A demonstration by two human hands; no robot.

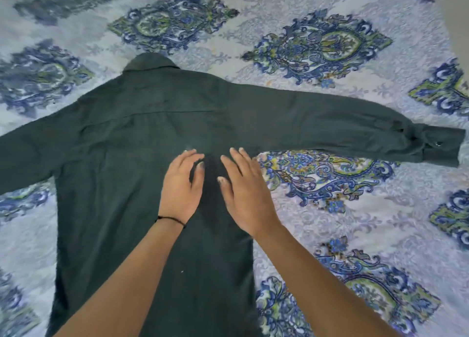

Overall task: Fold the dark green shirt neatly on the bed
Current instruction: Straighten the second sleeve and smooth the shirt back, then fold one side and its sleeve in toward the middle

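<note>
On the bed [355,209], dark green shirt [127,159] beneath the straight, unclenched fingers [189,156] of left hand [181,187] and right hand [243,192].

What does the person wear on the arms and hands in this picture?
Both forearms are bare, with no sleeves in view. The left hand has a thin black cord bracelet at its wrist. The right hand wears nothing; no gloves, rings or watch show.
</note>
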